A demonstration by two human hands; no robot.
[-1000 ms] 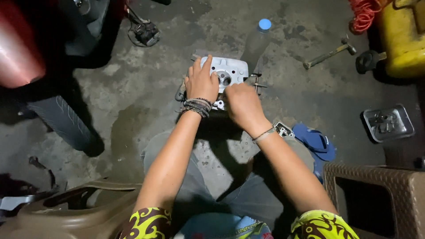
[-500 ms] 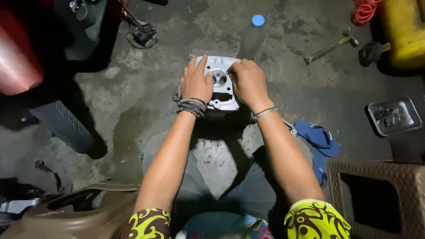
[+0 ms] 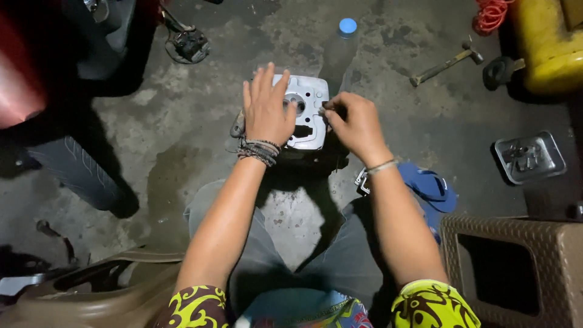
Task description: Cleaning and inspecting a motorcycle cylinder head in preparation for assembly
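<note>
Left hand (image 3: 267, 112) lies flat on the left part of the metal engine part (image 3: 306, 112), fingers spread, pointing away from the person. The part sits on the concrete floor (image 3: 182, 133) between the knees, flat face up, long axis running near-to-far. Right hand (image 3: 355, 124) at its right edge, fingertips pinched together on something small; can't tell what. Further right: bottle with blue cap (image 3: 341, 48) just beyond the part, blue sandal (image 3: 431, 188), hammer (image 3: 446, 62), metal tray (image 3: 529, 158).
</note>
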